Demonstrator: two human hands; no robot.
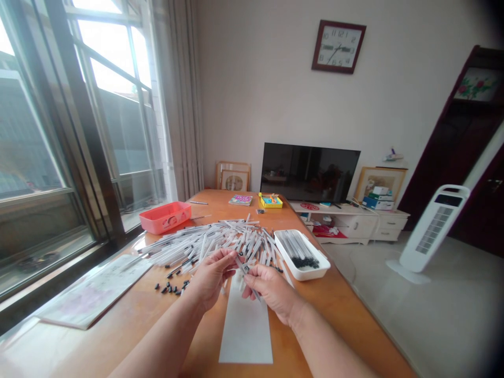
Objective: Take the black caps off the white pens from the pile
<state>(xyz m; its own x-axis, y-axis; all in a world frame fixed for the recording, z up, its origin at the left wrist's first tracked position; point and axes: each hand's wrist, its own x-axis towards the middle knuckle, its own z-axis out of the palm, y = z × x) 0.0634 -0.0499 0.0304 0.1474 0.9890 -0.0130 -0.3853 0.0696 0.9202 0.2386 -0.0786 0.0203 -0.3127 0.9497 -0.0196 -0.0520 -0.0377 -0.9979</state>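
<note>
Above a white paper strip (pixel 246 336), my left hand (pixel 216 273) pinches the upper end of a clear pen (pixel 241 265) with a dark part on it. My right hand (pixel 271 289) is closed around the lower stretch of the same pen, whose end shows below the fingers. Whether it is one piece or two parts pressed together I cannot tell. Just beyond lies a heap of translucent pen barrels (pixel 212 236). Small black caps (pixel 169 287) are scattered left of my left hand. A white tray (pixel 281 252) to the right holds a row of clear pens with black ends (pixel 303 252).
A pink bin (pixel 165 218) stands at the table's left edge, near the window. Closer in lies a large pale booklet (pixel 94 291). A yellow box (pixel 271 201) and a colourful book (pixel 240 200) sit at the far end. A white tower fan (pixel 435 231) stands on the floor.
</note>
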